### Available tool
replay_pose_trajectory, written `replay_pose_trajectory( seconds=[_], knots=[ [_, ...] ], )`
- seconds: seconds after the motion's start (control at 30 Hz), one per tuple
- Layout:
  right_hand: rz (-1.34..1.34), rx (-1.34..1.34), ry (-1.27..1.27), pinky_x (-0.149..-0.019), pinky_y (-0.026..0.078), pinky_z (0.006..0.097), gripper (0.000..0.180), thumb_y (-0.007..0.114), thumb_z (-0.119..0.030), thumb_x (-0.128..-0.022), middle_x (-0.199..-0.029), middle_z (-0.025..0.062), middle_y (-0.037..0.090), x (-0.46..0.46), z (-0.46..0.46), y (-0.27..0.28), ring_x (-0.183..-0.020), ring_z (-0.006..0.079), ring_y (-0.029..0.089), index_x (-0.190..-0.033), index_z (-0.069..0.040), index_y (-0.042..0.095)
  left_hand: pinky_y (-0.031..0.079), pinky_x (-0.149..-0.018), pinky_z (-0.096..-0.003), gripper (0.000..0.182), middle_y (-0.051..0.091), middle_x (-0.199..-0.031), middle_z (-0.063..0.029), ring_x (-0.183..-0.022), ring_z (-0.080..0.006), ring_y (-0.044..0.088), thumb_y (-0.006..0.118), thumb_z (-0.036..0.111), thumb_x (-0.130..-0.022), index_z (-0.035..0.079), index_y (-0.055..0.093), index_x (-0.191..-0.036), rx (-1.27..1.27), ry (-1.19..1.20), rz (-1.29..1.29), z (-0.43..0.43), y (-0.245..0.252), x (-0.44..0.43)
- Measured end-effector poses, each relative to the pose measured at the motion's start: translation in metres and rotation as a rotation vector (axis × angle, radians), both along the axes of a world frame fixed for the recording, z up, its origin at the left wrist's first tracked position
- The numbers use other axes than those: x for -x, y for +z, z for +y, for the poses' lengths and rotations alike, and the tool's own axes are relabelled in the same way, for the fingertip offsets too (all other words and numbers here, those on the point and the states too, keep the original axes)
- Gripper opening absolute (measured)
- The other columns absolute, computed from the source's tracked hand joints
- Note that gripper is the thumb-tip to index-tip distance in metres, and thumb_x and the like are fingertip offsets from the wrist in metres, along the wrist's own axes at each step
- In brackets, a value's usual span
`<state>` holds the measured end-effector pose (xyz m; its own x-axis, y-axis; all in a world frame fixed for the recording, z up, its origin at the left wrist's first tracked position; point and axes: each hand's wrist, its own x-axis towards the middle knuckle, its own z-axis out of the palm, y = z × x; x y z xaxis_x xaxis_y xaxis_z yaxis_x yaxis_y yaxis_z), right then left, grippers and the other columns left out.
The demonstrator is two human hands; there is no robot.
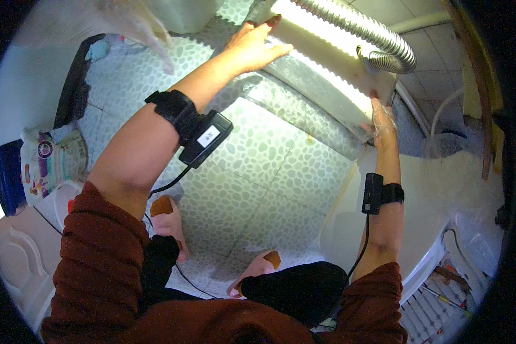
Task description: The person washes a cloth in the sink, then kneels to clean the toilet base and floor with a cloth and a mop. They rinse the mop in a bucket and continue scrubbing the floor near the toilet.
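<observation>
A long box-shaped light fixture (327, 56) with two glowing strips lies across the upper right, one end near each hand. My left hand (251, 45) grips its left end, thumb and one finger reaching over the face; the other fingers are partly hidden. At the opposite end my right hand (382, 118) holds the side, fingers pointing up along it. A silver corrugated flexible duct (361, 28) bends along the fixture's far side. Black boxes with cables are strapped to both forearms, one on the left arm (206, 137) and one on the right (373, 193).
Pebble-patterned flooring (258, 172) spreads around my pink slippers (170, 223). A white basin-like surface (413, 180) stands at right, above a rack (434, 309) with tools. A printed bag (53, 159) sits at left. A blurred pale shape (124, 26) is at upper left.
</observation>
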<state>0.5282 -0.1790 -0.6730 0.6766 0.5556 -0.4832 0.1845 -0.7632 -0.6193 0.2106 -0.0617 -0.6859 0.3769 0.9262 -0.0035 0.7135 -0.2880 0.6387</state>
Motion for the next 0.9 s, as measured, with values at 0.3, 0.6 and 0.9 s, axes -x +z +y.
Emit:
replay_pose_trajectory(
  seconds=[0.3, 0.6, 0.9],
  knots=[
    [-0.758, 0.045, 0.357, -0.096, 0.036, 0.0370, 0.082, 0.069, -0.042, -0.071, -0.125, 0.0211, 0.046, -0.008, 0.030, 0.038, -0.116, 0.0327, 0.044, -0.131, 0.001, 0.034, 0.043, -0.086, -0.0454, 0.066, 0.050, -0.115, -0.0158, -0.108, -0.0311, 0.049, 0.057, 0.050, -0.079, 0.025, 0.032, -0.135, 0.036, 0.033, 0.301, -0.014, 0.008, -0.005],
    [-0.614, -0.504, 0.534, -0.074, 0.050, 0.0333, 0.046, 0.077, -0.033, -0.066, -0.086, 0.0116, 0.066, -0.002, 0.077, 0.059, -0.081, 0.0243, 0.064, -0.098, -0.004, 0.059, 0.043, -0.085, -0.0445, 0.064, 0.049, -0.113, -0.0163, -0.109, -0.0316, 0.048, 0.057, 0.050, -0.078, 0.009, 0.043, -0.125, -0.023, 0.011, 0.284, -0.026, 0.014, -0.007],
    [-0.370, -0.329, 0.619, -0.070, 0.049, 0.0303, 0.034, 0.075, -0.022, -0.070, -0.082, 0.0109, 0.067, -0.016, 0.099, 0.059, -0.076, 0.0188, 0.063, -0.091, 0.001, 0.063, 0.038, -0.089, -0.0435, 0.064, 0.051, -0.108, -0.0137, -0.105, -0.0304, 0.047, 0.060, 0.052, -0.076, 0.010, 0.046, -0.123, -0.157, -0.043, 0.291, -0.027, 0.011, 0.014]
  ],
)
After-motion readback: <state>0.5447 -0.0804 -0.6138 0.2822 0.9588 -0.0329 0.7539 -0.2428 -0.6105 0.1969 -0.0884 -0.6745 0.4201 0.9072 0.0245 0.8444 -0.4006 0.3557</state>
